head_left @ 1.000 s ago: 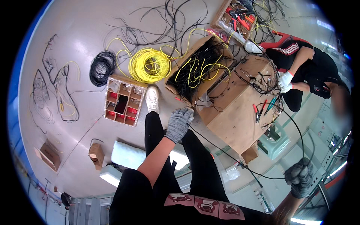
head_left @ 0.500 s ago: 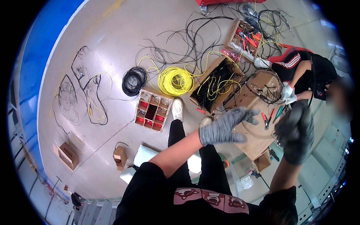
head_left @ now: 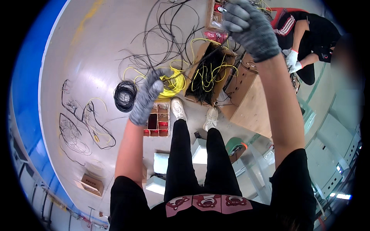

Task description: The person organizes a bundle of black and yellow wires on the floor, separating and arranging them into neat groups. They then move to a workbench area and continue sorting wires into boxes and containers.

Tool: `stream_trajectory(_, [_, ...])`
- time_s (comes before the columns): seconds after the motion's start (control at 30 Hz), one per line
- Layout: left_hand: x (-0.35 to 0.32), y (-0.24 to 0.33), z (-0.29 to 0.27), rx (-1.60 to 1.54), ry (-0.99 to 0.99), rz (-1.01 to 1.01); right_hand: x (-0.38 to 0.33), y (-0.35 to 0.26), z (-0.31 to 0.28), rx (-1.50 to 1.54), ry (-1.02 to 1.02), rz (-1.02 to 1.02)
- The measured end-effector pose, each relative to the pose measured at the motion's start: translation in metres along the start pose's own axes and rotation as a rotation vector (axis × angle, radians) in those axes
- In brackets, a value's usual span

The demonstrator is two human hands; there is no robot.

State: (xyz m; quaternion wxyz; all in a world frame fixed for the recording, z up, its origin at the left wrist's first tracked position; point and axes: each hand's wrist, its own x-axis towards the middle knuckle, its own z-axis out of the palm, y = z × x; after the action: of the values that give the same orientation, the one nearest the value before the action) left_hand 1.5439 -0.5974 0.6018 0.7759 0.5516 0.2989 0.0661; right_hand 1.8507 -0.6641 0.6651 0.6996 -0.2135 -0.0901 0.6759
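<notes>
My right hand (head_left: 252, 30), in a grey knit glove, is raised at the upper right with its fingers curled closed. A small metal ring lug (head_left: 221, 9) shows at its fingertips, seemingly the end of a black cable. My left hand (head_left: 144, 98), gloved alike, is lower and to the left, over the compartment box (head_left: 163, 129) and the yellow cable coil (head_left: 175, 82). Its thumb and fingers close around a black cable (head_left: 145, 38), which rises toward the top edge. A dark strand also stretches between the two hands; the grip inside each glove is partly hidden.
A carton (head_left: 198, 90) of black and yellow cables stands ahead. Left of it lie a black cable coil (head_left: 125, 96) and loose wire bundles (head_left: 73, 131). A co-worker in white gloves (head_left: 293, 61) sits at the right, beyond a cardboard sheet (head_left: 252, 107). A small carton (head_left: 91, 184) stands lower left.
My right hand has swung up and left from the right side. My left hand has moved left, from outstretched fingers to a closed grip on the cable. The view has shifted.
</notes>
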Motion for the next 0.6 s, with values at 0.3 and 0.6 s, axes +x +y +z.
stream_trajectory(0.3, [0.055,0.006,-0.020,-0.724,-0.284,-0.043,0.028,0.002,-0.044,-0.091,0.258,-0.042])
stream_trajectory(0.6, [0.148,-0.005,-0.083,0.311,0.361,0.169,0.004,-0.020,-0.151,-0.905,0.751,-0.193])
